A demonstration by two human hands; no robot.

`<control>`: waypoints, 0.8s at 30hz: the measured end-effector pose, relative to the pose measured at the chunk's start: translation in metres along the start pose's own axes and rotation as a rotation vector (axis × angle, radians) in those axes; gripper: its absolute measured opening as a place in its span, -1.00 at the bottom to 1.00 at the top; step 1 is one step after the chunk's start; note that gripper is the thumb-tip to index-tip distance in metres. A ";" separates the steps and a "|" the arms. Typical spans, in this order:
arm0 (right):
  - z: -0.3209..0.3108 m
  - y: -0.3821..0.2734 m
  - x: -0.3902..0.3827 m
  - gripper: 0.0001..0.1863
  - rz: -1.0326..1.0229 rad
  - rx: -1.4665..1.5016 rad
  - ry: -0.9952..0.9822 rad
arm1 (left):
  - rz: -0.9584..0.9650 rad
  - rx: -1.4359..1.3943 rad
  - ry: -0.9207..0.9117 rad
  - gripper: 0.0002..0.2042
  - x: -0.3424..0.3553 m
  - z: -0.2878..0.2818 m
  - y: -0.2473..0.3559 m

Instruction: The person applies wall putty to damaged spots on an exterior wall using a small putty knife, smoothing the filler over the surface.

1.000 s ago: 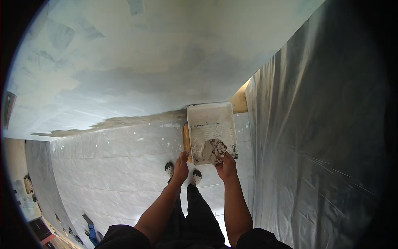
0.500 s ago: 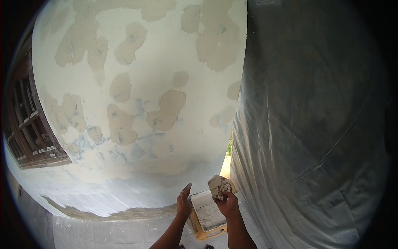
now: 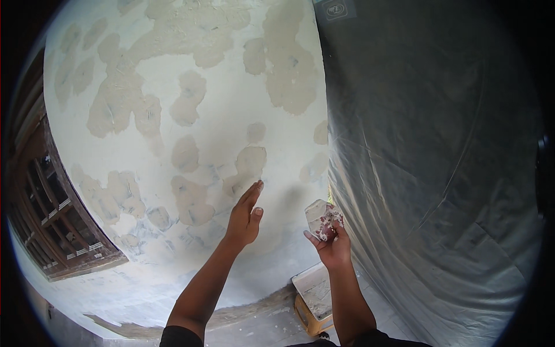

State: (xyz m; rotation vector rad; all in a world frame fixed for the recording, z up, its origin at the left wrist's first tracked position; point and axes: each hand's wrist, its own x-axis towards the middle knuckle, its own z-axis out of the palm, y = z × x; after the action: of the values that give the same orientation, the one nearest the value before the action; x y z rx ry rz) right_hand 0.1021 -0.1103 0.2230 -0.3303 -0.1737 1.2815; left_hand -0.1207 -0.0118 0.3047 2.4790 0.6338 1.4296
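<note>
My left hand [image 3: 245,218] is raised in front of the white wall [image 3: 219,92] with its fingers stretched out and nothing held, near the beige filler patches [image 3: 250,162]; whether the fingertips touch the wall I cannot tell. My right hand [image 3: 337,250] grips a flat, angular scraper [image 3: 317,217] smeared with off-white paste and reddish-brown marks, held a little right of my left hand. Below both hands a white paint tray [image 3: 307,284] with paste in it rests on a yellow plastic stool [image 3: 305,315], partly hidden by my right forearm.
A brown wooden barred window [image 3: 58,196] is at the left. Translucent plastic sheeting [image 3: 439,173] hangs along the right, meeting the wall edge. A grey tiled floor [image 3: 283,331] shows at the bottom.
The view has tilted from the floor and tray up to the wall. My hands have risen from the tray, the scraper still in my right hand, my left hand reaching higher.
</note>
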 end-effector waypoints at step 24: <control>0.148 -0.066 0.162 -0.64 -0.557 -0.827 -0.569 | 0.678 1.128 -0.040 -0.62 0.230 -0.075 -0.019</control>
State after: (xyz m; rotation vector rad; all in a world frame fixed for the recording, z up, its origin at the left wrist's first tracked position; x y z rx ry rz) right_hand 0.1617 0.0504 0.3754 -0.5602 -1.2130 0.6635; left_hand -0.0899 0.1094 0.5131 3.8868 0.7685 1.4060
